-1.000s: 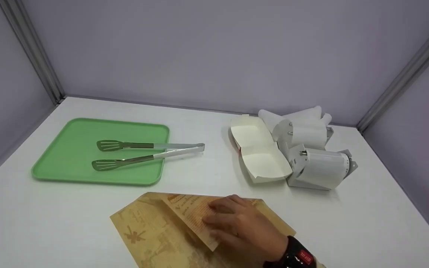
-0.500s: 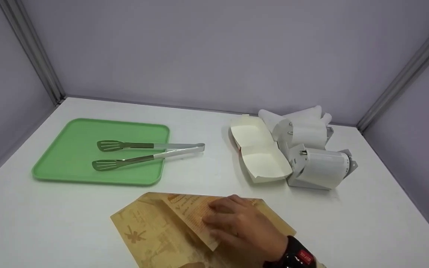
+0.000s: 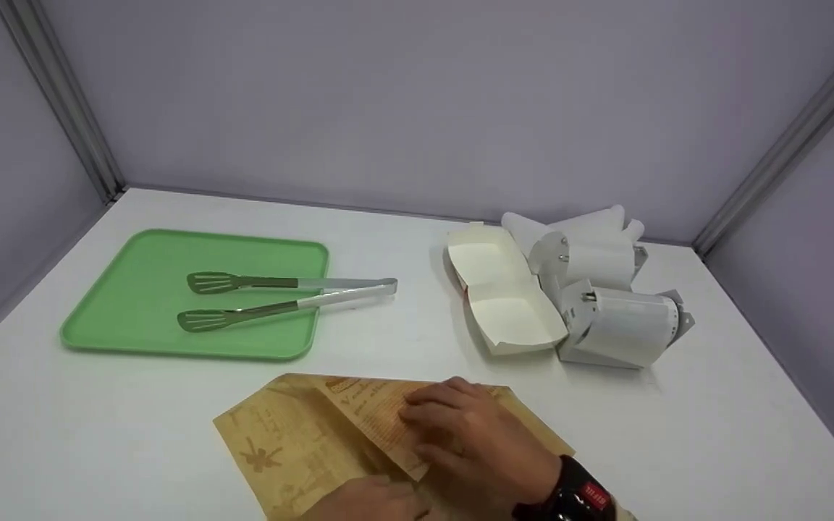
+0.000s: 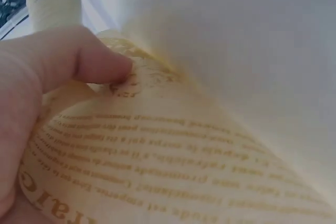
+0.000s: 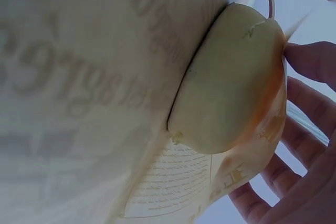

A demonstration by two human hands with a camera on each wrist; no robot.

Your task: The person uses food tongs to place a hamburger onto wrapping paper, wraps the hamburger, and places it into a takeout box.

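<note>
Tongs [image 3: 294, 283] overhanging green tray [image 3: 142, 289], open carton [image 3: 515, 311], white devices [image 3: 630, 329]

Both hands low in the head view. Right hand [image 3: 471, 438] enters from lower right, back upward, fingers spread, gently bent and aimed left — thumb lowest, close to the left hand [image 3: 366, 499]. Right wrist [image 3: 541, 479] roughly in line behind it. Right wrist view: right thumb [image 5: 312, 62] apart from the four fanned fingers [image 5: 300, 142], all fairly straight. Left hand cut by the bottom edge, slightly blurred, its back showing. Left wrist view: left thumb [image 4: 100, 59] reaches rightward in a pinch — the other fingers mostly hidden.
</note>
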